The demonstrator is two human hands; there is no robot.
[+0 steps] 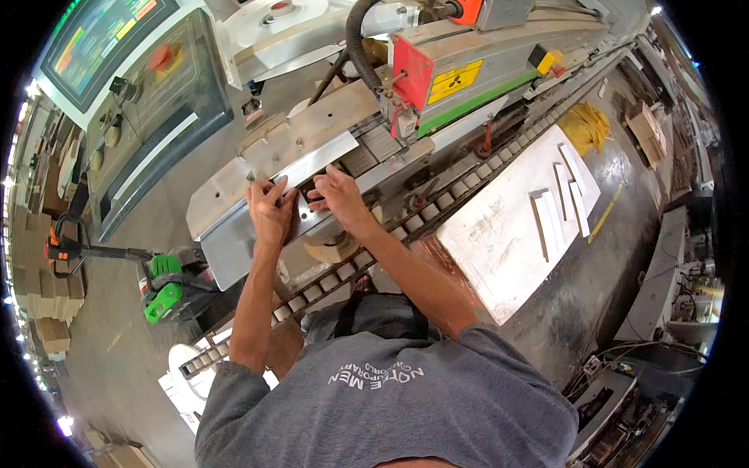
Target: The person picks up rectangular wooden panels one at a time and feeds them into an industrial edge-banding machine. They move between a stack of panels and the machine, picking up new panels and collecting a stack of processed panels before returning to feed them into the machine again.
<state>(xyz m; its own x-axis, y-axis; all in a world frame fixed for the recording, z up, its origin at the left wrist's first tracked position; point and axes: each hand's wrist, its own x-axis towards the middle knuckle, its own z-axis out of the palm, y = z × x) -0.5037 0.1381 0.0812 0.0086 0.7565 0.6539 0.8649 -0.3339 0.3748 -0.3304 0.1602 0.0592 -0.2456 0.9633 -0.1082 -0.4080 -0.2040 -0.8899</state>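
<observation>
While both hands press flat at frame centre, we note the metal plate [312, 165]: stiff, thin, likely sharp-edged. Left hand [271, 209] and right hand [337, 196] lie open-fingered on it; best held by its long edges.

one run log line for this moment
left hand: flat on shiny metal guide plate | right hand: fingers at plate edge | beside: roller chain track, white board

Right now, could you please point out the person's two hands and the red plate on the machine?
Left hand [271, 210], head view, on the back of the hand.
Right hand [334, 195], head view, on the back of the hand.
Red plate [412, 72], head view, middle of its flat face.
</observation>
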